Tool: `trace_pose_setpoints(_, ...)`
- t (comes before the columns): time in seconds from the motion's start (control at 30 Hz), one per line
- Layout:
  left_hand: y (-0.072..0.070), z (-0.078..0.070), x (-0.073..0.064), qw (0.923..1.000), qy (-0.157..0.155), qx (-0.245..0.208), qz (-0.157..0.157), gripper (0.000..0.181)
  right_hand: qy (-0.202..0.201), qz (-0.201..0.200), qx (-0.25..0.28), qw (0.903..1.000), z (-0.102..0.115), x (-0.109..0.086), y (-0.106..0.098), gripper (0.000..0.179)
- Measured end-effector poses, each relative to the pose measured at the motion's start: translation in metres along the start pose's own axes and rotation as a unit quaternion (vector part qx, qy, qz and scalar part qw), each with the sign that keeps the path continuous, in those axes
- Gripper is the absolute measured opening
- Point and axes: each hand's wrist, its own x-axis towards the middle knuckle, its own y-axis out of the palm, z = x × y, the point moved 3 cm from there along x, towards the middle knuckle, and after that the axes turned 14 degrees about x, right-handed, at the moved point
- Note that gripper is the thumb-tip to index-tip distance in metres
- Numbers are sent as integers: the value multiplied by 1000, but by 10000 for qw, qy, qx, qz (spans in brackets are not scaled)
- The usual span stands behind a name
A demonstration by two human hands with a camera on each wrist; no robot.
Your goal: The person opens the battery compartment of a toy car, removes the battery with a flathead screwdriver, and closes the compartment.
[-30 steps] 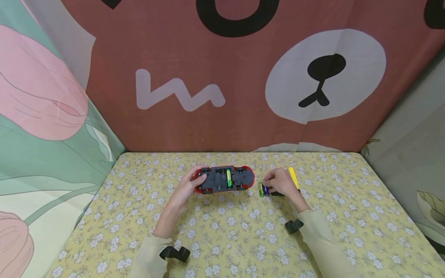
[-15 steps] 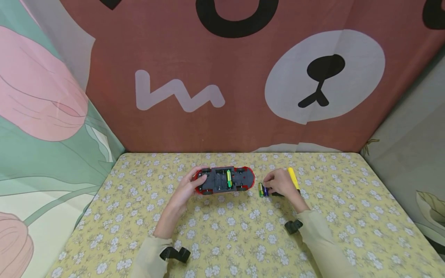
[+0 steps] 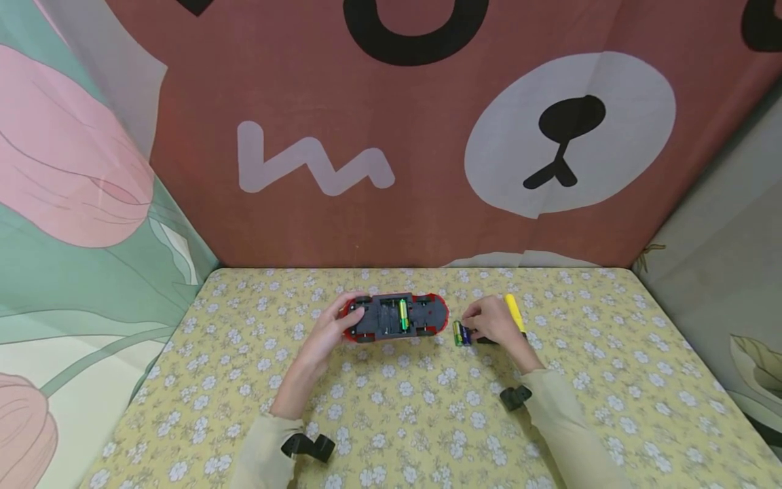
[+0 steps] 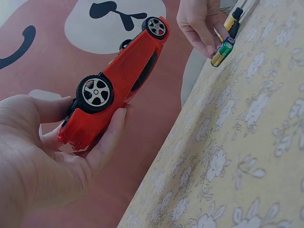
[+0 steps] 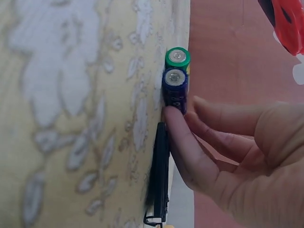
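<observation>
My left hand (image 3: 330,326) grips the end of a red toy car (image 4: 126,73). Its dark underside faces the head camera, and a green-and-yellow battery (image 3: 403,314) sits in an opening there. On the table to the right, a dark blue battery (image 5: 175,88) lies side by side with a green battery (image 5: 177,56). My right hand (image 3: 491,319) has its fingertips at the blue battery, thumb and finger bent close around its near side. The far part of that battery is hidden.
A screwdriver with a yellow handle (image 3: 514,311) lies beyond my right hand. Close beside the blue battery is a flat black piece (image 5: 160,171), partly under the hand in the head view. The floral-covered table (image 3: 397,414) ends at a printed fabric wall (image 3: 305,231).
The blue and green batteries on the table have shifted slightly left with my right fingertips. My left hand and the toy car stay nearly still.
</observation>
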Motion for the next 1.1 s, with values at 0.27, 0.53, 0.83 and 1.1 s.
trace_pose_setpoints(0.27,0,1,0,9999,-48,138,-48,45,-846,-170,-182,9961,14,-2,-13,25)
trace_pose_setpoints(0.53,3,1,0,9998,-142,102,-93,45,-1456,-556,-214,9875,40,-14,-19,24)
trace_pose_setpoints(0.83,9,1,0,9999,-75,81,72,45,-2343,-1075,-488,9650,64,-29,-6,17)
trace_pose_setpoints(1.1,14,2,-1,9999,47,-15,145,40,-2743,-1253,-462,9523,79,-42,5,11)
